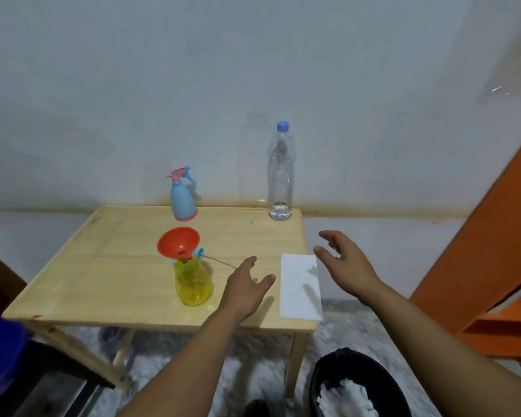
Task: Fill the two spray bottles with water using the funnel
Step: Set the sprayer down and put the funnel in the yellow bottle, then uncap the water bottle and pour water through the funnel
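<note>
The table (109,266) is made of pale, smooth wood with a faint sheen. The yellow spray bottle (194,284) is of translucent glossy plastic, and the red funnel (178,242) is of opaque, smooth plastic. The blue spray bottle (182,200) is of opaque plastic (pink at its base). The water bottle (280,176) is formed of clear, ribbed plastic. The white sheet (300,287) looks matt and smooth, whether paper or foam cannot be told.
</note>
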